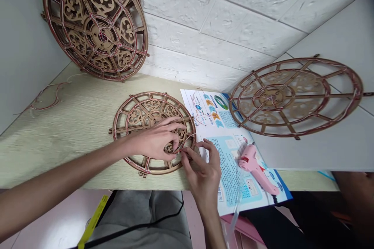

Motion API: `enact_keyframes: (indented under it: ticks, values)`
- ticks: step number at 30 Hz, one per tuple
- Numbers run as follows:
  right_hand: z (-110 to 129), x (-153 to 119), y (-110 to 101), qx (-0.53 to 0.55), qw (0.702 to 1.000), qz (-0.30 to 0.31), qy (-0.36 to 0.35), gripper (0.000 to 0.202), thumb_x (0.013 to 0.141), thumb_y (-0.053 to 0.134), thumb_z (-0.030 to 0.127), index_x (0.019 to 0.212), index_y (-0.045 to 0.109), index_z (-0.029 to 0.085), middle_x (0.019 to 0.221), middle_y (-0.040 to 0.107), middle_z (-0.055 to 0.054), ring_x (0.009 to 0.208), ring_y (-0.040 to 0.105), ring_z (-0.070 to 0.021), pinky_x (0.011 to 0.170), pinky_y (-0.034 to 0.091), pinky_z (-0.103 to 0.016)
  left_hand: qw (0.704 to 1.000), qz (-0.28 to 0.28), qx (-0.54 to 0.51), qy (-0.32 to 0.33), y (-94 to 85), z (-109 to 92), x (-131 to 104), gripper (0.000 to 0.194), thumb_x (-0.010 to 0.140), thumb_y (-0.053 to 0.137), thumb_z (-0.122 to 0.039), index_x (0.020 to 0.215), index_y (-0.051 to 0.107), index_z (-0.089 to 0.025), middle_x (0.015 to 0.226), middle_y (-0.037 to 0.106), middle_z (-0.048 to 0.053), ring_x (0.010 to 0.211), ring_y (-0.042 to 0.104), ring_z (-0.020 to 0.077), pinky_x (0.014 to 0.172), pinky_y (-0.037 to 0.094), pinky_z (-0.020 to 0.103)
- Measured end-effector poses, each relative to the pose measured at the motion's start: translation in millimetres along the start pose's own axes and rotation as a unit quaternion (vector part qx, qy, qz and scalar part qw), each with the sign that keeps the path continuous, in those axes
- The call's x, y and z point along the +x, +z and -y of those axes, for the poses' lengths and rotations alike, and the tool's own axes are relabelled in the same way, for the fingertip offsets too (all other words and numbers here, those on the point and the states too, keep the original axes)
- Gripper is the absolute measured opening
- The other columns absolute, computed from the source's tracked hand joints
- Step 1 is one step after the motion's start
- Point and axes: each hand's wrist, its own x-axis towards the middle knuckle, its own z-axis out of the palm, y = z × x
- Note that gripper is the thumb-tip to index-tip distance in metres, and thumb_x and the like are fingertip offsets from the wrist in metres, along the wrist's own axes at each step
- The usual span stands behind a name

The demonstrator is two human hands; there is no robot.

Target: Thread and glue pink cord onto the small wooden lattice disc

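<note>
A round brown wheel-shaped frame (156, 171) with scrollwork panels lies flat on the table in front of me. Thin red and white wire (191, 139) runs along its rings and spokes. Across the wheel reaches my left hand (160, 138), its thumb and index finger pinched on the wire near the right rim, the other fingers stretched over the scrollwork. Close beside it, my right hand (204, 165) pinches the same wire between thumb and index finger at the rim. The fingertips of both hands nearly meet.
More wired wheels (96, 27) lean stacked at the back left; another wheel (292, 97) stands at the right. A pink glue gun (258, 169) rests on a printed sheet (224, 163). Loose wire (48, 101) lies at left. Part of another person (355, 198) shows at right.
</note>
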Motion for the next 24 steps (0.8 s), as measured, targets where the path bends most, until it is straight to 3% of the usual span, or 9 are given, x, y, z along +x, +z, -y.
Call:
enact_keyframes:
  ticks: [16,20,24]
  values:
    - [6,-12,1,0.020,0.999,-0.008,0.038,0.014,0.095,0.069,0.020,0.104,0.080,0.019,0.109,0.061,-0.011,0.113,0.062,-0.0246,0.097,0.056,-0.050,1.000,-0.006,-0.004,0.011,-0.7,1,-1,0.017,0.084,0.079,-0.028,0.082,0.066,-0.017,0.159,0.047,0.010,0.158,0.025,0.0356,0.126,0.032,0.054]
    - [12,-21,-4,0.007,0.999,0.029,0.040,0.027,0.098,0.064,0.020,0.122,0.074,0.026,0.129,0.061,-0.012,0.129,0.057,-0.0289,0.104,0.053,-0.056,1.000,-0.006,-0.009,0.012,-0.4,0,-1,0.023,0.087,0.078,-0.038,0.085,0.068,-0.017,0.158,0.049,0.011,0.157,0.027,0.0359,0.125,0.032,0.056]
    - [19,-24,-7,-0.007,0.998,0.049,0.034,0.033,0.099,0.060,0.018,0.130,0.070,0.026,0.135,0.059,-0.014,0.133,0.053,-0.0317,0.107,0.050,-0.063,1.000,-0.012,-0.009,0.025,0.4,1,-2,0.014,0.091,0.071,-0.031,0.087,0.068,-0.019,0.156,0.050,0.010,0.155,0.030,0.0340,0.125,0.030,0.057]
